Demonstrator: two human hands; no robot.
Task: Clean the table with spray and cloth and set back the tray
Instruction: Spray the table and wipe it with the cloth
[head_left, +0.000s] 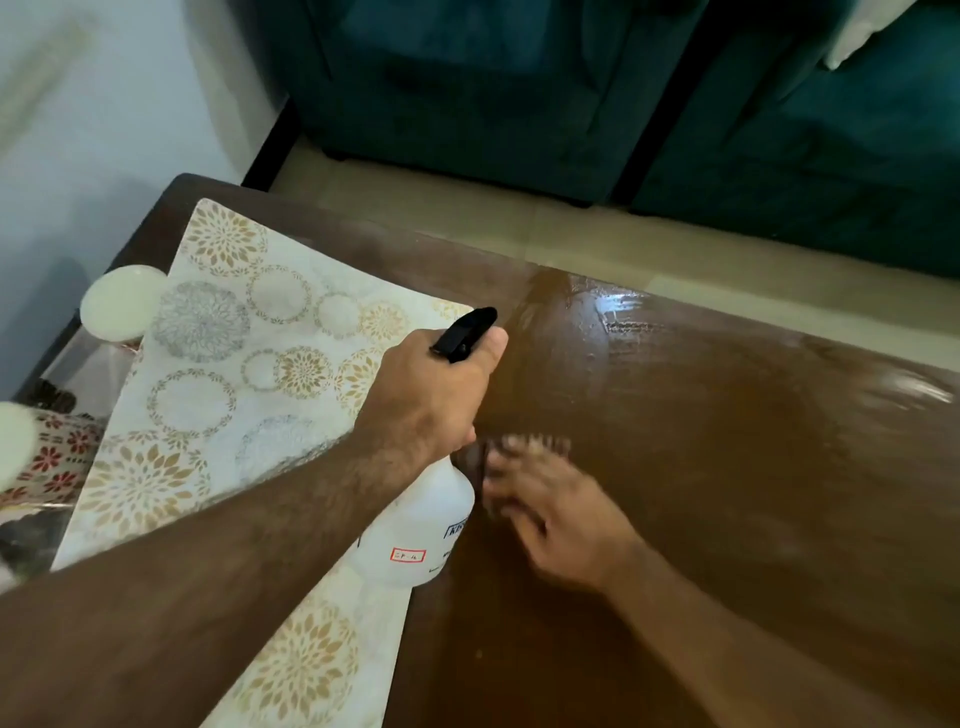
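My left hand (426, 400) grips the neck of a white spray bottle (415, 535), its black nozzle (465, 332) pointing out over the brown wooden table (727, 467). The bottle hangs above the edge of a flat white tray with gold and grey flower circles (234, 364), which lies on the table's left part. My right hand (550, 514) is blurred by motion, fingers spread flat on the tabletop just right of the bottle, apparently pressing a dark cloth (480, 475) that is hard to make out. A wet sheen (618, 306) shows on the wood farther back.
A teal sofa (519, 78) stands beyond the table across a strip of beige floor (467, 208). Left of the table are a round white object (122, 304) and a red-flowered fabric (52, 457) under a clear surface. A pale wall (104, 130) is at left.
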